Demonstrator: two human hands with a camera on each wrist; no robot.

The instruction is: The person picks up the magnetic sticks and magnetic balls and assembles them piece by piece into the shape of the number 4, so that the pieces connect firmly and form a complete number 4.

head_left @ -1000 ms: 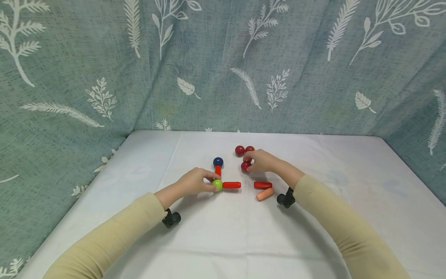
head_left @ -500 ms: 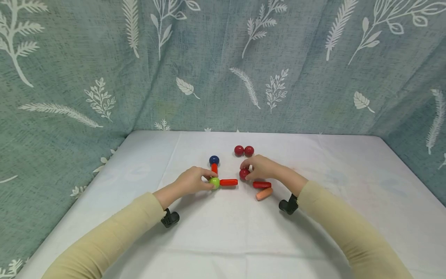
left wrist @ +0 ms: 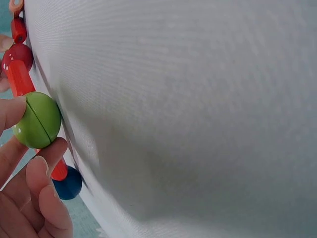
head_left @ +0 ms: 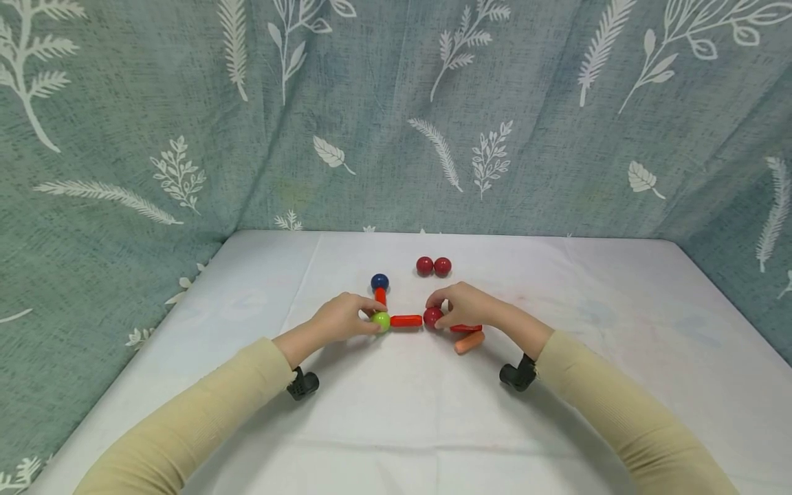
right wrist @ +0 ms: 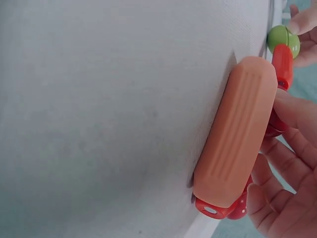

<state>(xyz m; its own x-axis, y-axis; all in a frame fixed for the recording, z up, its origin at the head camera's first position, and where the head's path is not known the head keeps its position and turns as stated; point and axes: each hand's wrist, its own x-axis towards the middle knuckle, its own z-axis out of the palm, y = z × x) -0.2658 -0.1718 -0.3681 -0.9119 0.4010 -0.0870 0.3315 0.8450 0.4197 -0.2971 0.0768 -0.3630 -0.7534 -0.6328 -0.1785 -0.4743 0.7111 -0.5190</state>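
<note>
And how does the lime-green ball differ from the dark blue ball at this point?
Colour: the lime-green ball is bright, the dark blue ball deep-toned. State: the left hand pinches the lime-green ball, while no hand touches the dark blue ball. Place: the lime-green ball has a crosswise red rod at its right; the dark blue ball sits farther from the person, at the far end of a lengthwise red rod. Both are round and look similar in size.

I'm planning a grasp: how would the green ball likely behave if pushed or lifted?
The green ball would probably roll if pushed, being round, though the red rod apparently touching its side may check it. Its shine suggests a slightly slippery surface. It's likely stiff: no dent shows where the left hand pinches it.
</note>
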